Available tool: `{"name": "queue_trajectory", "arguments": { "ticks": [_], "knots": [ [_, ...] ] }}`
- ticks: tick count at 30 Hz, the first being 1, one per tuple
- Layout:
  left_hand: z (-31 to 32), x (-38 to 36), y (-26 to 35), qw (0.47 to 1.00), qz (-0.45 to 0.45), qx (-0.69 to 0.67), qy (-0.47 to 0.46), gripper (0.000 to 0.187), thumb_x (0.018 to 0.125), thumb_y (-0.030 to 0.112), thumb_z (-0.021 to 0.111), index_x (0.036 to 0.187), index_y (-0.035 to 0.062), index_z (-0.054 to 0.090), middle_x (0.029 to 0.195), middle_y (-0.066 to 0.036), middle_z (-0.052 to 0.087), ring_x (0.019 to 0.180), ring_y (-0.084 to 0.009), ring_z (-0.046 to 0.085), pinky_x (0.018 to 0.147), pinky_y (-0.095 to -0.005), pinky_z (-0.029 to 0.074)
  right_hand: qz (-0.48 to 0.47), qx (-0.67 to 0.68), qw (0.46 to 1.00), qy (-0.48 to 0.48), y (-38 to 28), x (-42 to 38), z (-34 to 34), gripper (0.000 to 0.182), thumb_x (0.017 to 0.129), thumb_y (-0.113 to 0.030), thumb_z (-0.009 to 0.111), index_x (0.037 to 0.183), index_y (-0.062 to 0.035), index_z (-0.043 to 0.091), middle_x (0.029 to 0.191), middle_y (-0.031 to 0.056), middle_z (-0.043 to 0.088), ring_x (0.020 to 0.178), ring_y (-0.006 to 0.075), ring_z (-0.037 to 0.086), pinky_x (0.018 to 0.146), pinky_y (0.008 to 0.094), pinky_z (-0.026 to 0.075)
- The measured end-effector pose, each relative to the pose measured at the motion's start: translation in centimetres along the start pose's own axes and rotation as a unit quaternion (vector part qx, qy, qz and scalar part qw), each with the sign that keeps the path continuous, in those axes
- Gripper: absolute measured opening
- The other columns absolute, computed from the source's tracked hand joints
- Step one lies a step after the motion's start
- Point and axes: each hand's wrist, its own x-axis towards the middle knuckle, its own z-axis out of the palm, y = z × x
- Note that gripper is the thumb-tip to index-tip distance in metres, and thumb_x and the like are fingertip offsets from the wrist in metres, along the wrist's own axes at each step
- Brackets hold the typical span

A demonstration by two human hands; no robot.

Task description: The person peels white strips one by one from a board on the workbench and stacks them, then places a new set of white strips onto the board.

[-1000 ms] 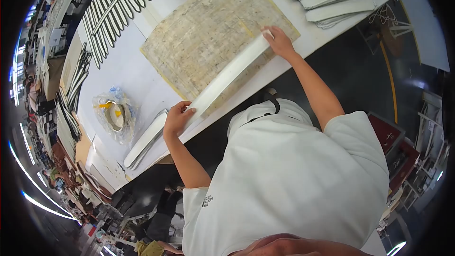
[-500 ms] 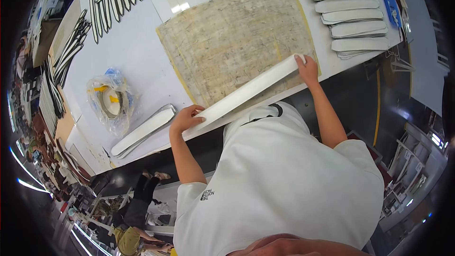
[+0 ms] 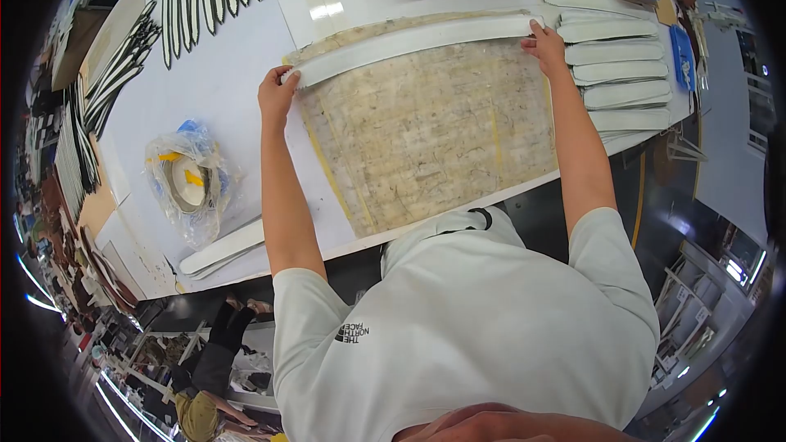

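Both hands are stretched forward on nearly straightened arms, and by them a long white strip (image 3: 413, 42) is held across the upper centre of the frame, over the far part of a mottled mat (image 3: 426, 131). Its left end is pinched between thumb and fingers by the left hand (image 3: 277, 96), its right end by the right hand (image 3: 547, 47), whose lower fingers are curled, near stacked strips (image 3: 616, 53) at upper right.

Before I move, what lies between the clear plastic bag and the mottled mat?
In the head view, the left forearm crosses between the bag and the mat, with only white tabletop showing on either side of it.
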Motion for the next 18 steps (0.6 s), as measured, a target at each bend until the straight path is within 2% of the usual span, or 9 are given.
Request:
{"name": "queue_trajectory", "arguments": {
  "ticks": [5, 11, 18],
  "knots": [
    [1.2, 0.6, -1.9, 0.998, -0.031, -0.008, 0.057, 0.027, 0.08, 0.017, 0.07, 0.099, -0.0008, 0.064, 0.074, -0.002, 0.062, 0.063, -0.0086, 0.055, 0.059, -0.0233, 0.045, 0.038, -0.042, 0.998, 0.026, 2.3, 1.8, 0.2, 0.023, 0.087, -0.021, 0.065, 0.096, -0.0002, 0.061, 0.083, 0.0061, 0.062, 0.065, 0.0157, 0.063, 0.06, 0.0289, 0.056],
    [1.4, -0.1, -0.7, 0.994, -0.061, 0.065, 0.059, 0.027, 0.078, 0.018, 0.072, 0.097, -0.0001, 0.065, 0.075, -0.002, 0.062, 0.063, -0.0087, 0.055, 0.059, -0.0234, 0.045, 0.019, -0.036, 0.995, 0.088, 2.5, 2.5, 0.9, 0.019, 0.084, -0.018, 0.068, 0.091, -0.0006, 0.063, 0.077, 0.0047, 0.063, 0.062, 0.0135, 0.062, 0.056, 0.0267, 0.055],
    [1.4, 0.3, -2.0, 0.995, -0.064, -0.033, 0.074, 0.027, 0.076, 0.017, 0.073, 0.094, -0.0015, 0.065, 0.076, -0.005, 0.065, 0.061, -0.0102, 0.058, 0.059, -0.0243, 0.047, 0.0, -0.061, 0.989, 0.133, 3.0, 2.7, 1.3, 0.019, 0.079, -0.013, 0.066, 0.09, 0.0019, 0.064, 0.072, 0.0055, 0.063, 0.06, 0.0139, 0.064, 0.053, 0.0267, 0.056]
  ]
}}
